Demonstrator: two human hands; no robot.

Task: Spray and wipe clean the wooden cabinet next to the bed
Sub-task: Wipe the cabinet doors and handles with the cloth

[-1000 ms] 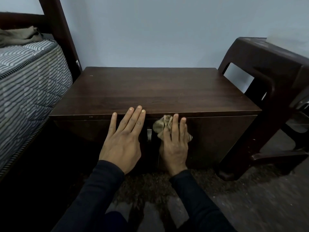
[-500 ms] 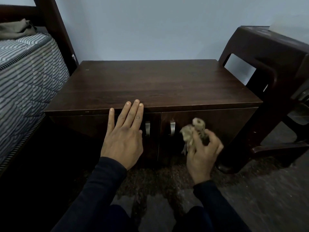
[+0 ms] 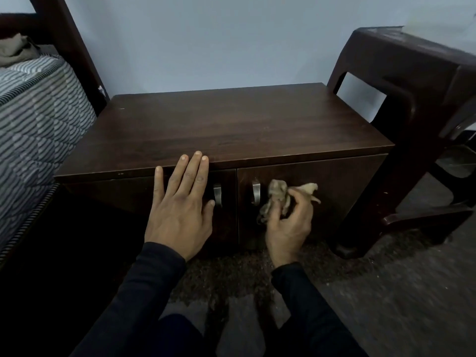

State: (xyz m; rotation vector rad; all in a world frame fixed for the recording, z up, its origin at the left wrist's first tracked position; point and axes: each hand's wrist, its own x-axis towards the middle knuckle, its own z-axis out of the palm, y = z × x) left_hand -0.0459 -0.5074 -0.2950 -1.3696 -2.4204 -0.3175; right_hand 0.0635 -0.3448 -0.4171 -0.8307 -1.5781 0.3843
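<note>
A low dark wooden cabinet [image 3: 231, 124] with two front doors and two metal handles [image 3: 255, 194] stands against the wall beside the bed. My left hand [image 3: 180, 207] lies flat and open against the left door, fingertips at the top's front edge. My right hand [image 3: 288, 225] grips a crumpled beige cloth [image 3: 277, 195] and holds it against the right door, just right of its handle. No spray bottle is in view.
A striped mattress [image 3: 38, 119] on a dark bed frame [image 3: 69, 34] borders the cabinet's left side. A dark plastic stool [image 3: 412, 81] stands close on the right. Dark speckled floor [image 3: 386, 292] lies in front, under my knees.
My right hand has carried the cloth from the cabinet's top front edge down and to the right, onto the right door. My left hand has stayed on the left door.
</note>
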